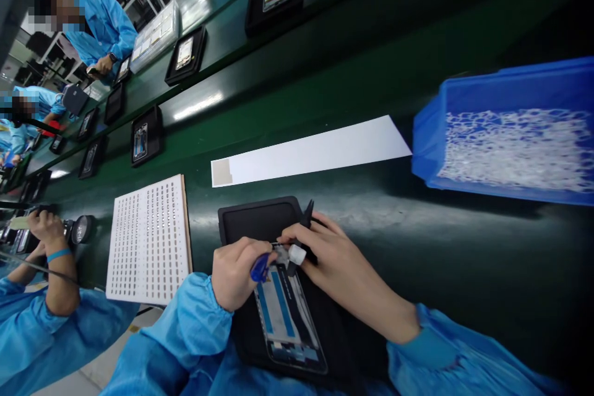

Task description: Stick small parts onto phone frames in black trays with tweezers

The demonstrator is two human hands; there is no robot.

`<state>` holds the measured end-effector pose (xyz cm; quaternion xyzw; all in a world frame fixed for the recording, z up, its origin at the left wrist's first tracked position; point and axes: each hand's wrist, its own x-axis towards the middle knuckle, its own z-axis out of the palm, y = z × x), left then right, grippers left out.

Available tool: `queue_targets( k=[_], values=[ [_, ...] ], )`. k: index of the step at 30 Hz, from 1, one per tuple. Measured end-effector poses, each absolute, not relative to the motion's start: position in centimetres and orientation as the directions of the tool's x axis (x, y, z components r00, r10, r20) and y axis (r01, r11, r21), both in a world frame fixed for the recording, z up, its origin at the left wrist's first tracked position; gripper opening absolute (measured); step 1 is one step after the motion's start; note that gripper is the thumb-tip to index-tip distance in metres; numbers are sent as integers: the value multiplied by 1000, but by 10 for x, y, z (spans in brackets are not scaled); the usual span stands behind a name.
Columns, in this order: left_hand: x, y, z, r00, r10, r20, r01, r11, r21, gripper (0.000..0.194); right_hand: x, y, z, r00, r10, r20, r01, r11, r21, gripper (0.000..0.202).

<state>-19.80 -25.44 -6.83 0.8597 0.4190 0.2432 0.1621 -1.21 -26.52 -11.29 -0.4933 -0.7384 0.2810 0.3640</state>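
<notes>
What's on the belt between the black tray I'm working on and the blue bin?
Bare green belt lies between the black tray and the blue bin in the head view; the white strip sits farther back.

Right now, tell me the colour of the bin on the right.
Blue: the plastic bin holds clear, whitish small parts, seen best in the head view.

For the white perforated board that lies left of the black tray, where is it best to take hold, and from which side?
Probably by the long right edge of the white perforated board, coming from the gap beside the black tray. The board lies flat on the green belt, so only its rim offers a grip, and that edge shows some thickness. The left side is crowded by a co-worker's arm.
</notes>
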Motion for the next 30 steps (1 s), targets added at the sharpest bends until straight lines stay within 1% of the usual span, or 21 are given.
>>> queue_targets(
  k=[3,6,9,25,30],
  values=[
    [-197,-254,-67,538,769,344,587,-635,502,3,-11,-265,-111,-269,936,225,515,338,-788,28],
    [-198,-254,-68,537,745,395,557,-665,498,2,-9,-264,-110,-293,936,194,497,323,-805,29],
    [-198,-254,-70,531,733,426,541,-680,495,6,-8,-264,-110,-310,934,178,490,317,-812,30],
    [-198,-254,-68,553,752,360,578,-657,485,1,-8,-265,-109,-297,937,181,492,313,-812,29],
    [-195,-253,-62,570,773,278,612,-626,483,3,-8,-265,-108,-298,936,189,494,321,-808,28]
  ],
)
